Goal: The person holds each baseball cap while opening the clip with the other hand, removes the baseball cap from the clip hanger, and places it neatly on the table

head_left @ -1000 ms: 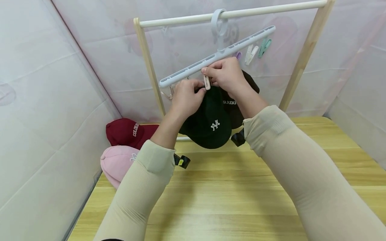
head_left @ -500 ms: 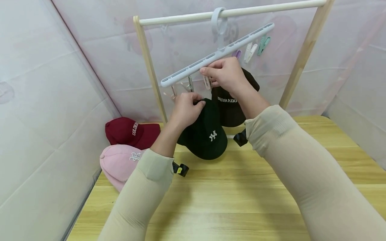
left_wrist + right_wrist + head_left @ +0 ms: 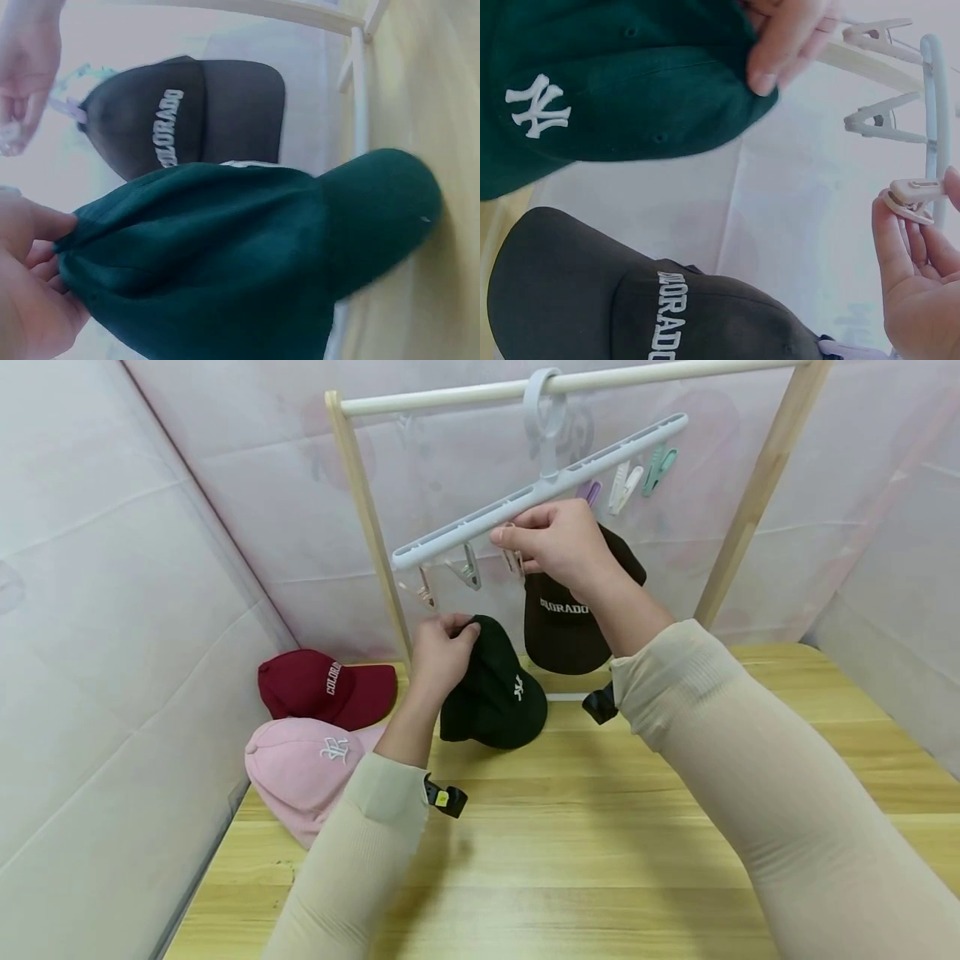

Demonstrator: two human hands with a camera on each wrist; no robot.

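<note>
My left hand (image 3: 456, 628) grips the top edge of a dark green cap (image 3: 495, 693) with a white emblem, and the cap hangs below the hanger with its brim close to the wooden table (image 3: 600, 860). The left wrist view shows those fingers (image 3: 34, 289) bunching the green cap (image 3: 247, 255). My right hand (image 3: 513, 531) pinches a pale clip (image 3: 514, 560) under the tilted grey hanger (image 3: 540, 489); that clip (image 3: 911, 199) holds nothing. A dark brown cap (image 3: 562, 622) hangs from the hanger behind my right wrist.
The hanger hooks over a white rail (image 3: 450, 397) between two wooden posts (image 3: 367, 527). A dark red cap (image 3: 318, 685) and a pink cap (image 3: 303, 764) lie at the table's left edge. Spare clips (image 3: 633, 477) dangle at the hanger's right end. White fabric walls enclose the table.
The green cap has come away from the clip, and my left hand has carried it down and to the left. My right hand has stayed at the clip.
</note>
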